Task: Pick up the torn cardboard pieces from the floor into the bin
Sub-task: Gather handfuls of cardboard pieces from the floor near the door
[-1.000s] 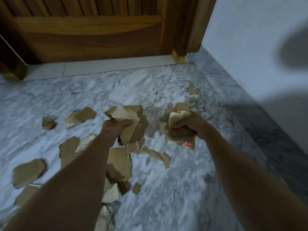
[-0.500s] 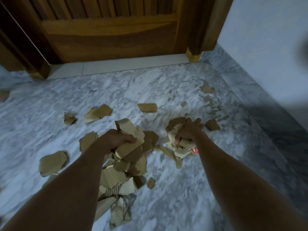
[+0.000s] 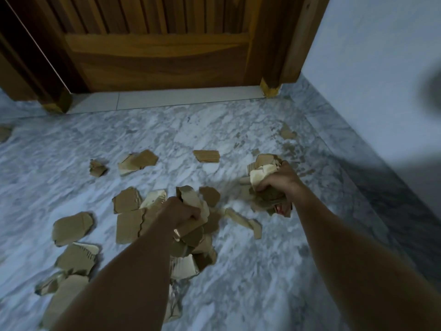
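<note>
We see no bin here; the only holders are the two hands. Our left hand (image 3: 180,212) has its fingers curled tight round a wad of cardboard pieces (image 3: 191,225) near the middle of the marble floor (image 3: 238,295). Our right hand (image 3: 281,181) grips a second wad (image 3: 262,173) toward the floor's right edge, near the wall (image 3: 370,56). Loose scraps (image 3: 71,226) lie scattered over the floor's left side, and a few more lie nearer the door (image 3: 157,56).
</note>
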Demonstrator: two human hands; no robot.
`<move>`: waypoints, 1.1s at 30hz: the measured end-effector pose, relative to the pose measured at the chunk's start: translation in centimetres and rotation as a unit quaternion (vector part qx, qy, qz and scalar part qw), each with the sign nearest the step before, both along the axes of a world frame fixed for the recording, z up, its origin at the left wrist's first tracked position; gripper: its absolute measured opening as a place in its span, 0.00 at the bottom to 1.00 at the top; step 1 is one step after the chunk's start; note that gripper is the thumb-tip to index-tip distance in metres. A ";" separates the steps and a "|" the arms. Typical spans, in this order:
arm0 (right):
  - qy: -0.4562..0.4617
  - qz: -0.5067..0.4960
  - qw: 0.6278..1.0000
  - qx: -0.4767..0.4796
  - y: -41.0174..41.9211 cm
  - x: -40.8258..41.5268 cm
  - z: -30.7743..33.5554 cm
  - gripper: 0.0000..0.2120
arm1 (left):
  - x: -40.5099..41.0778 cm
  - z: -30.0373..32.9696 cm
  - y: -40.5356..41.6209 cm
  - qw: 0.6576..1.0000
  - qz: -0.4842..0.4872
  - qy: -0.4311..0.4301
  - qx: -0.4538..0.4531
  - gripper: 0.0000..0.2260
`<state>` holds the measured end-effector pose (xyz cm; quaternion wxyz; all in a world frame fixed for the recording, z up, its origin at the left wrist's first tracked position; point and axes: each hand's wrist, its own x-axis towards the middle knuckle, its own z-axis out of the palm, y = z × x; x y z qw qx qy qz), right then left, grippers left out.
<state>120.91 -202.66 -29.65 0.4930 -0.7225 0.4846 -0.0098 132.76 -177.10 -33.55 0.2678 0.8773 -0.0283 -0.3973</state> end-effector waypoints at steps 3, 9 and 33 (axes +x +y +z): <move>-0.054 -0.024 0.998 0.021 -1.1 -0.5 -0.4 0.34 | 1.2 1.3 -0.9 0.999 -0.003 0.024 -0.034 0.23; -0.112 -0.125 0.982 0.080 -2.4 0.2 1.9 0.34 | 5.3 6.7 -5.4 0.977 0.084 0.061 -0.188 0.19; -0.084 -0.082 0.993 -0.028 -11.1 5.0 0.2 0.21 | 2.4 6.4 -20.3 0.885 0.284 0.196 -0.313 0.22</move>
